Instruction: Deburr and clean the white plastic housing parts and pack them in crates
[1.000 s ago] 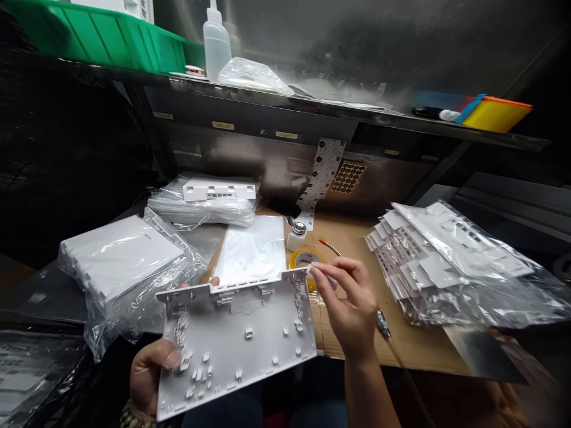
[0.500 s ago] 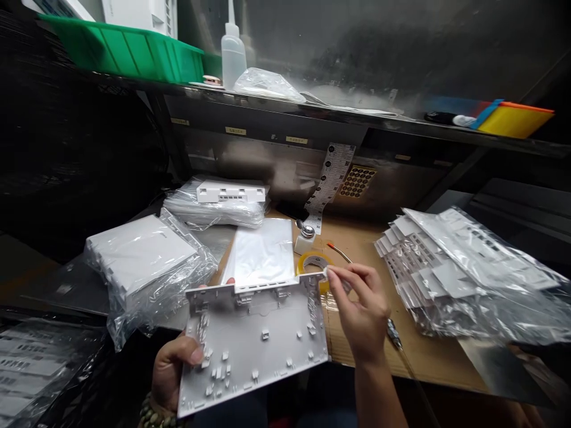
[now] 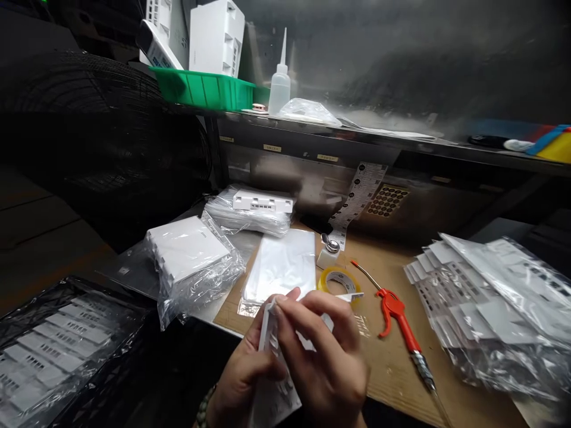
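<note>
Both my hands hold a white plastic cover panel (image 3: 273, 389) low in the middle of the view, turned nearly edge-on to the camera. My left hand (image 3: 243, 368) grips its left side with the fingers wrapped round it. My right hand (image 3: 328, 362) lies over the panel's upper right part with the fingers curled on it. Most of the panel is hidden behind the hands. Just beyond them on the cardboard mat (image 3: 388, 351) lies a roll of yellow tape (image 3: 339, 280).
A red air blow gun (image 3: 399, 324) lies right of the hands. Bagged white parts (image 3: 491, 309) are piled at right, bagged white boxes (image 3: 187, 258) at left, and a flat clear bag (image 3: 281, 270) in the middle. A shelf carries a green bin (image 3: 203, 88) and a squeeze bottle (image 3: 279, 86).
The panel has been turned from flat and face-up to nearly edge-on. My right hand moved from pinching its top right corner to covering it. The view swung left and down.
</note>
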`<state>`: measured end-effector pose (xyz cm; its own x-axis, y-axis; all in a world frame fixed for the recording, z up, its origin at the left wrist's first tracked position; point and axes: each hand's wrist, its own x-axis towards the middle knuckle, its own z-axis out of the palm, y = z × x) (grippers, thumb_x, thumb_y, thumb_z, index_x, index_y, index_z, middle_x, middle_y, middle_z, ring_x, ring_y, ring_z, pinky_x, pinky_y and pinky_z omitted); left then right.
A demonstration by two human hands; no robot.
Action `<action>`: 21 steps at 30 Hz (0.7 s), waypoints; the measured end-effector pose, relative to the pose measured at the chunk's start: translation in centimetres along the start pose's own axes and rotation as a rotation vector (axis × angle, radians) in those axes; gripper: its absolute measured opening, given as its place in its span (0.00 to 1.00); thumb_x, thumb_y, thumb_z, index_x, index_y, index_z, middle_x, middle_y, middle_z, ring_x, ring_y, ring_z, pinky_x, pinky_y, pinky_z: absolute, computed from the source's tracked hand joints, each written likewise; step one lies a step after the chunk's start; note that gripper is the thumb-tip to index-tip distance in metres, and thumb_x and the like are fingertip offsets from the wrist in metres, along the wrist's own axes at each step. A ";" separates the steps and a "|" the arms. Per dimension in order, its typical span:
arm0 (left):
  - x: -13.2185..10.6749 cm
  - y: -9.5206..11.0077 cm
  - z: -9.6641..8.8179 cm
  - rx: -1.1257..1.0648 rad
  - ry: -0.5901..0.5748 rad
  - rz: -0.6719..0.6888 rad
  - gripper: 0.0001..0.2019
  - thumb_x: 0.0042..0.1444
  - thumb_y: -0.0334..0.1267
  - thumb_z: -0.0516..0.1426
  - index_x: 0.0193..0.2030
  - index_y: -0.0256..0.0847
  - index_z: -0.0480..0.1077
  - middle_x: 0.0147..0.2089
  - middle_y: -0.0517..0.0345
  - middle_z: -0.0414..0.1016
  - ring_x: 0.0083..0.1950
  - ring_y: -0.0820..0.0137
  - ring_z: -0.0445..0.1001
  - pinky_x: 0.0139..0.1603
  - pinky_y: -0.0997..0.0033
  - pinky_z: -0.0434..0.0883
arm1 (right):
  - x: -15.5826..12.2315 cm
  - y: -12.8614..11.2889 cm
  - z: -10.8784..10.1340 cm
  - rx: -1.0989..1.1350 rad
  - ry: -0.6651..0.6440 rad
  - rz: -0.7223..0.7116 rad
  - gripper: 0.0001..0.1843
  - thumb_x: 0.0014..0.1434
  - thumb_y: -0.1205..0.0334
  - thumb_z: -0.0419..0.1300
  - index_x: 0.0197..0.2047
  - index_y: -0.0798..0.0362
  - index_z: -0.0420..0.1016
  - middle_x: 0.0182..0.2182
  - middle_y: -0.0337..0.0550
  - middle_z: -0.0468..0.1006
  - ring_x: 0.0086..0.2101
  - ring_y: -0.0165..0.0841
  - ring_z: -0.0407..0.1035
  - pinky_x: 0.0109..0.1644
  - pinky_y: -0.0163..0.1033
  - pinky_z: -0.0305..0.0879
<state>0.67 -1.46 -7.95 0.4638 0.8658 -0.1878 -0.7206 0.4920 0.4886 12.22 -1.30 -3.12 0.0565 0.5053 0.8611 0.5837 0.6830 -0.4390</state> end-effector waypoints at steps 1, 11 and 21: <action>0.0 -0.2 0.0 -0.008 0.007 0.003 0.46 0.38 0.18 0.60 0.67 0.54 0.68 0.58 0.58 0.80 0.59 0.55 0.77 0.57 0.65 0.74 | -0.1 0.2 0.0 -0.008 0.007 -0.008 0.14 0.62 0.75 0.65 0.50 0.54 0.80 0.43 0.43 0.73 0.42 0.31 0.73 0.45 0.37 0.74; -1.1 -0.4 3.3 -0.005 0.195 0.140 0.35 0.39 0.18 0.60 0.53 0.56 0.79 0.70 0.66 0.70 0.68 0.54 0.68 0.55 0.67 0.73 | 0.0 1.1 -2.2 -0.189 0.215 0.098 0.13 0.60 0.73 0.68 0.44 0.46 0.84 0.37 0.40 0.75 0.34 0.30 0.72 0.35 0.38 0.70; 0.0 -2.2 5.3 0.453 0.189 0.616 0.21 0.50 0.26 0.63 0.49 0.53 0.80 0.69 0.58 0.70 0.75 0.52 0.57 0.73 0.57 0.59 | 0.2 -0.2 -3.1 -0.271 0.311 -0.026 0.21 0.56 0.76 0.71 0.49 0.44 0.84 0.39 0.41 0.77 0.34 0.33 0.74 0.34 0.41 0.71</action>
<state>5.02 -3.01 -4.58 -0.0756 0.9912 0.1083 -0.5203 -0.1319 0.8437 14.61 -2.98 -2.07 0.2569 0.2780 0.9256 0.7779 0.5088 -0.3688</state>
